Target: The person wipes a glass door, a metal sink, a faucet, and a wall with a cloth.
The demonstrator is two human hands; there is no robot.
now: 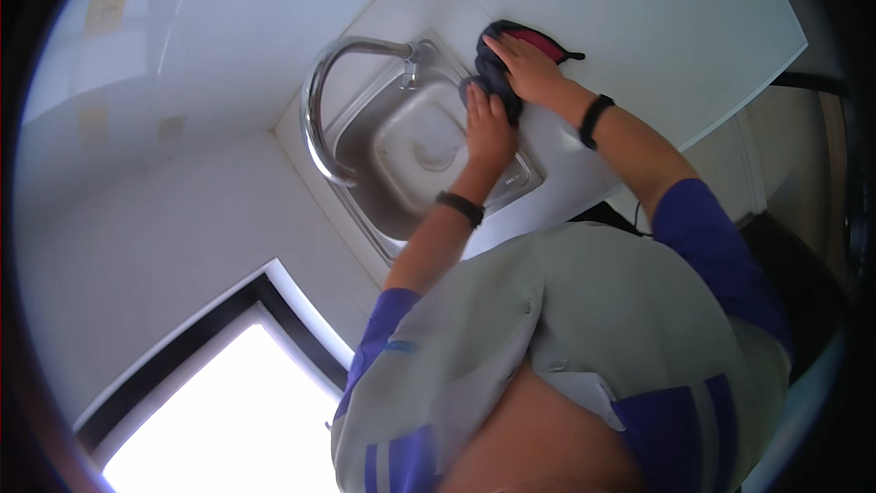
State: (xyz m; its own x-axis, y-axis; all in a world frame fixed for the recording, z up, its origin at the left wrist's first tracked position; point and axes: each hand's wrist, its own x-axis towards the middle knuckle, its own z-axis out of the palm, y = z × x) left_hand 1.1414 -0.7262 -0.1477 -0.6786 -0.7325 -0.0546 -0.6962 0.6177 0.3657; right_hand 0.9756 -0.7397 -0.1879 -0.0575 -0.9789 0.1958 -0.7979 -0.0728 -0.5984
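Observation:
A soft dark grey cloth item with a red panel [538, 40] and a thin black end lies on the counter by the sink's right rim. I cannot make out its exact kind. My right hand [531, 70] lies over its upper part, fingers across the dark fabric. Lower down, my left hand [491, 132] grips the near-left part at the basin's edge, fingertips on the grey cloth. Both palms are hidden. Each wrist wears a black band. Just left of my hands is the stainless steel sink [538, 181].
A curved chrome faucet [315, 110] arches over the basin from its far rim. White counter [639, 27] stretches right to a glossy edge. Pale walls [182, 192] close in at the left, with a bright dark-framed window [228, 402] at the lower left.

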